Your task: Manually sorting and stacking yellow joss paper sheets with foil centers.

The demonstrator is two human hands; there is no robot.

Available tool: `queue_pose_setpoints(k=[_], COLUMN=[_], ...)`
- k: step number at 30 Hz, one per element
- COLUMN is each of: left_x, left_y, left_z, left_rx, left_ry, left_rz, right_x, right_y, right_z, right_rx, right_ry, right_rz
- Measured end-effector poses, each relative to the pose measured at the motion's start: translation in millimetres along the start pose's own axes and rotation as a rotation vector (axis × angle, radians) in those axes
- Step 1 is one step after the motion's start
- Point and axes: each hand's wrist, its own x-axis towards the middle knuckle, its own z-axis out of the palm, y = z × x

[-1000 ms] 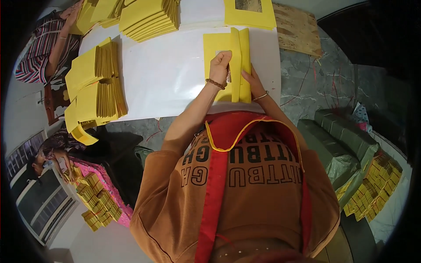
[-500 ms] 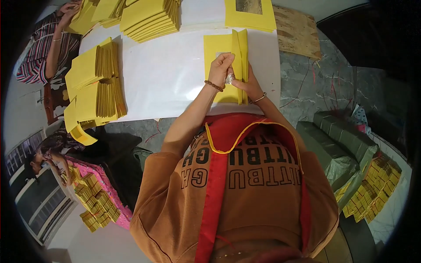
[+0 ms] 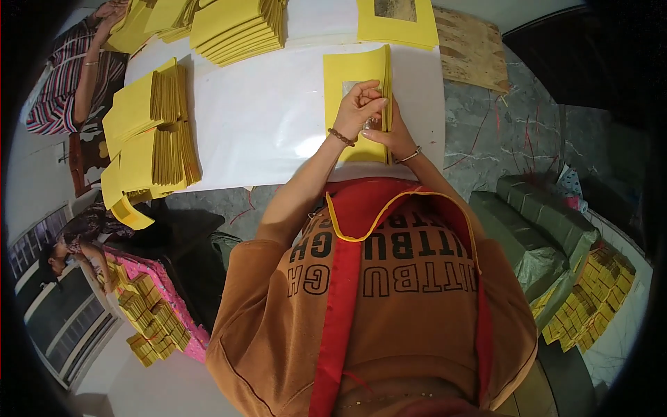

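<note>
At the right side of the white table, a yellow paper stack (image 3: pixel 334 73) lies in front of me with its right-hand part folded up. A grey printed patch shows on its face, partly covered by my fingers. My left hand (image 3: pixel 357 115), with a beaded bracelet at the wrist, is above that face. Its thumb and fingers are curled toward the raised edge (image 3: pixel 386 69); anything between them is too small to make out. From the right, my right hand (image 3: pixel 399 137) grips the raised yellow sheets, thumb on the near side and fingers behind.
Piles of folded yellow sheets (image 3: pixel 139 111) stand at the table's left, and more (image 3: pixel 236 31) at the back. A yellow sheet with a grey picture (image 3: pixel 410 35) lies at the far right. A person in stripes (image 3: pixel 59 83) works at left. Green wrapped bundles (image 3: pixel 528 229) stand right.
The raised yellow sheets, fanned apart before, are now pressed together into a narrow edge. My left hand has shifted slightly right, its fingers loosening from a tighter pinch. My right hand stays nearly in place.
</note>
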Motion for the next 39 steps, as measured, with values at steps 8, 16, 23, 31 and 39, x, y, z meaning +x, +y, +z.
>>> queue_pose_setpoints(k=[8, 16, 23, 31, 39], left_x=[-1.4, -6.6, -3.0, -2.2, -6.6], left_y=[5.1, 9.7, 12.8, 2.4, -2.5], left_z=[-1.2, 8.0, 12.1, 6.2, 5.0], left_rx=[0.007, 0.358, 0.556, 0.488, 0.272], left_ry=[0.005, 0.060, 0.090, 0.083, 0.136], left_rz=[-0.068, 0.094, 0.080, 0.131, 0.053], right_x=[-1.6, -0.4, -2.3, -5.4, -4.2], right_y=[0.0, 3.2, 13.8, 13.4, 11.7], right_z=[-3.5, -0.7, -1.9, -3.5, -2.6], right_rx=[0.204, 0.143, -0.089, 0.012, 0.096], right_ry=[0.020, 0.034, 0.033, 0.039, 0.033], right_rz=[0.070, 0.035, 0.040, 0.102, 0.015])
